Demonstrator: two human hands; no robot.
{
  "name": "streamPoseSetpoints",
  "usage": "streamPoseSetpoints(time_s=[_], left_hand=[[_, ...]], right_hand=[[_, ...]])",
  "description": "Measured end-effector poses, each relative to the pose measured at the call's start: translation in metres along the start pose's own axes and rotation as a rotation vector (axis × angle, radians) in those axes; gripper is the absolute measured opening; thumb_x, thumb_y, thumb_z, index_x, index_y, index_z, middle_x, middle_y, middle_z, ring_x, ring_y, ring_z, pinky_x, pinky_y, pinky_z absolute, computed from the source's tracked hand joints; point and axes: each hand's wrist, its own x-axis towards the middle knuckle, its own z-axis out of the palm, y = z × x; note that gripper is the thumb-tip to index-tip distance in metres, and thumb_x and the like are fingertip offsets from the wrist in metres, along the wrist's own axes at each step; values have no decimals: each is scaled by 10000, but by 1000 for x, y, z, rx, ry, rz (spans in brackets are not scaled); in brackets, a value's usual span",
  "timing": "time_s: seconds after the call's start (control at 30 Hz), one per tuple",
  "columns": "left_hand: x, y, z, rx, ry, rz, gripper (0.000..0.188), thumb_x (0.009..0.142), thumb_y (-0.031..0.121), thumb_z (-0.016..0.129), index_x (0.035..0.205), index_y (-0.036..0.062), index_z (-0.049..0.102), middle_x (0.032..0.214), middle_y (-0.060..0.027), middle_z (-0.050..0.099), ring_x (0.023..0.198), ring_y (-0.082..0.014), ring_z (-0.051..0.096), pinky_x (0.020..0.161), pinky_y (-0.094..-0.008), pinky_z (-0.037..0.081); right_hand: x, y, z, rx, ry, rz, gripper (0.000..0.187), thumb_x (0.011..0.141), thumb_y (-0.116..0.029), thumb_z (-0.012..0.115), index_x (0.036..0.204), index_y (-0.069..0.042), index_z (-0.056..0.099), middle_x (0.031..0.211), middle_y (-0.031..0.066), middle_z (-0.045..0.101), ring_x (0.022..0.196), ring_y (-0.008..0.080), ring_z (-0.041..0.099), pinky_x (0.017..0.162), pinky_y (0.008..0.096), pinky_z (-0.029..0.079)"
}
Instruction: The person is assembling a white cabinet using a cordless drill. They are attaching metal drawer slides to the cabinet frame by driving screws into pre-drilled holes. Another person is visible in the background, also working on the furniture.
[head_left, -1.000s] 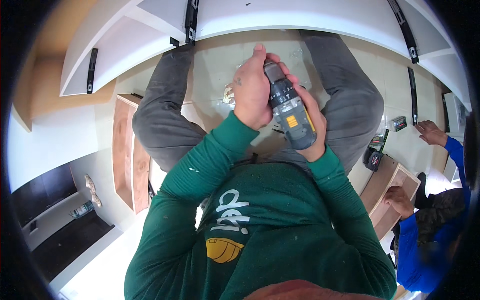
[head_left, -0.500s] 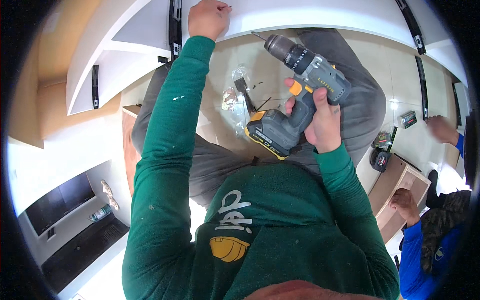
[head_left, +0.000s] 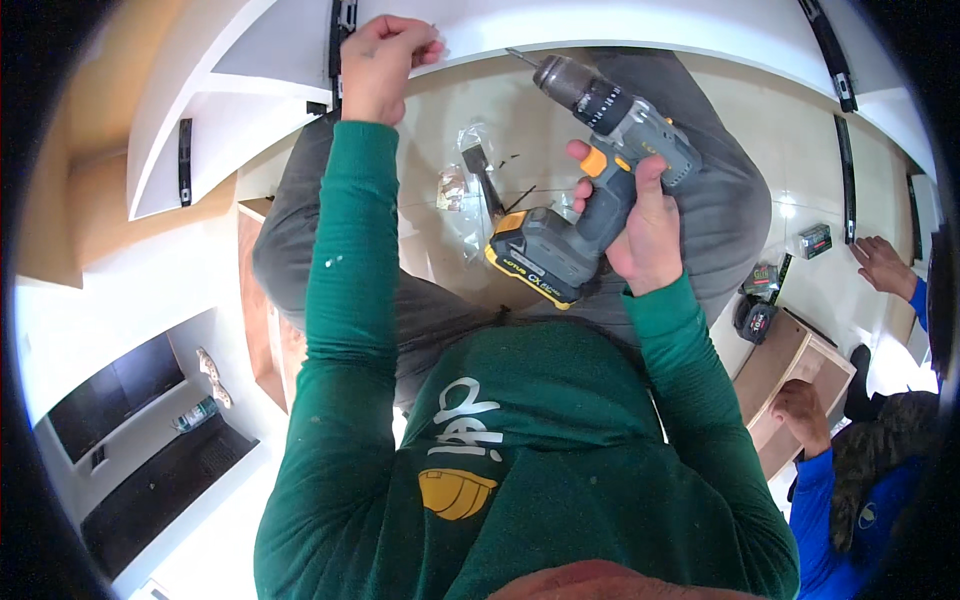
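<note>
My right hand [head_left: 645, 225] is wrapped round the grip of a grey and black cordless drill [head_left: 625, 130] with a yellow-trimmed battery. Its bit points up and to the left, close to the edge of a white panel [head_left: 570, 25]. Beside a black drawer slide [head_left: 341, 50] on the white cabinet, my left hand [head_left: 380, 65] is closed, fingertips pinched together over the panel. Whatever is between those fingertips is too small to make out. On the floor between my legs lie a clear plastic bag [head_left: 475, 135] and a dark flat-ended tool [head_left: 480, 170].
At right, a co-worker's hand [head_left: 885, 268] reaches to another black slide [head_left: 846, 180] on the floor; their other hand [head_left: 802, 412] is by a wooden drawer box [head_left: 765, 385]. A tape measure [head_left: 755, 320] and small boxes [head_left: 814, 240] lie nearby. A wooden box [head_left: 262, 310] stands at left.
My left hand has moved left and slightly down, toward the slide, still pinched. The drill stays in my right hand, shifted very slightly. The co-worker's far hand has spread near the floor slide.
</note>
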Motion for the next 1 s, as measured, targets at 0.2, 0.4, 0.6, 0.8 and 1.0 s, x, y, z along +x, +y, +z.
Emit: streamPoseSetpoints(time_s=[0.2,0.4,0.6,0.8,1.0], left_hand=[[-54,5,5,-358,-133,-188,222,1031,65,557,1196,-62,631,1084,-137,699,965,-254,714,936,-373,603],[-86,8,28,-845,-3,-223,180,1074,110,514,1175,-15,594,1279,-197,668,1144,-300,688,1055,-402,568],[-89,-3,25,-889,-27,-194,174,1065,141,562,1163,8,615,1252,-149,685,1116,-227,694,996,-348,595],[-86,-13,21,-810,-87,-159,173,1053,161,593,1151,28,646,1184,-105,705,1002,-185,708,916,-315,614],[-90,-14,13,-748,-104,-108,181,1046,156,605,1161,22,649,1172,-99,705,1009,-181,707,915,-314,605]], right_hand=[[-4,-6,11,-60,-42,3,703,955,-580,635,1404,-51,520,1177,191,712,769,195,672,689,351,587],[3,-5,28,-91,-94,16,639,999,-547,607,1385,-42,536,1132,186,727,739,177,670,660,325,585],[12,-6,31,-80,-140,47,596,994,-526,633,1342,-45,581,1112,176,734,740,169,673,650,309,580],[13,-3,27,-51,-118,127,600,978,-526,658,1334,-48,591,1106,162,737,733,165,673,638,311,578],[11,-1,27,-40,-136,137,578,977,-511,673,1327,-57,600,1092,150,744,712,155,677,649,311,587]])
